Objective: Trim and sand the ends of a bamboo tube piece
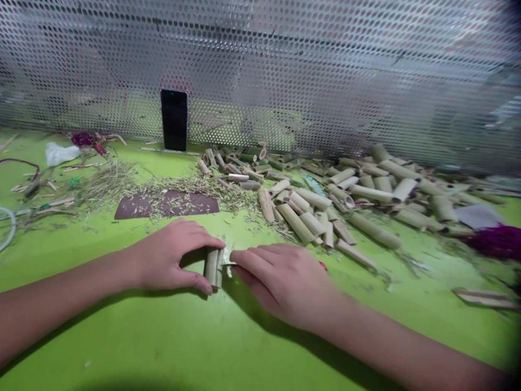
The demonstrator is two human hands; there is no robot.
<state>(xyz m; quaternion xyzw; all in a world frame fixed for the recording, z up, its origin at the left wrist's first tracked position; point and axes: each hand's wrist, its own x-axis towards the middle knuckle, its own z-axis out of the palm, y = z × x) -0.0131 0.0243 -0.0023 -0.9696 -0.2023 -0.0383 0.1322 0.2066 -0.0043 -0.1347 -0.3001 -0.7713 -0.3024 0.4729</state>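
Head view: at the middle of the bench (101, 331), my left hand (171, 258) grips a short bamboo tube (212, 267), while my right hand (283, 282), fingers closed, pinches a pale strip (230, 259) against it.

Short pale bamboo tube (212, 267), split lengthwise, a thin strip (230, 264) jutting sideways from it, lying end-on toward the front of the green counter (122, 347).

The left hand (171, 255) grips a short bamboo tube (211, 267); right fingers (254, 259) touch a pale strip (228, 262) at its edge.
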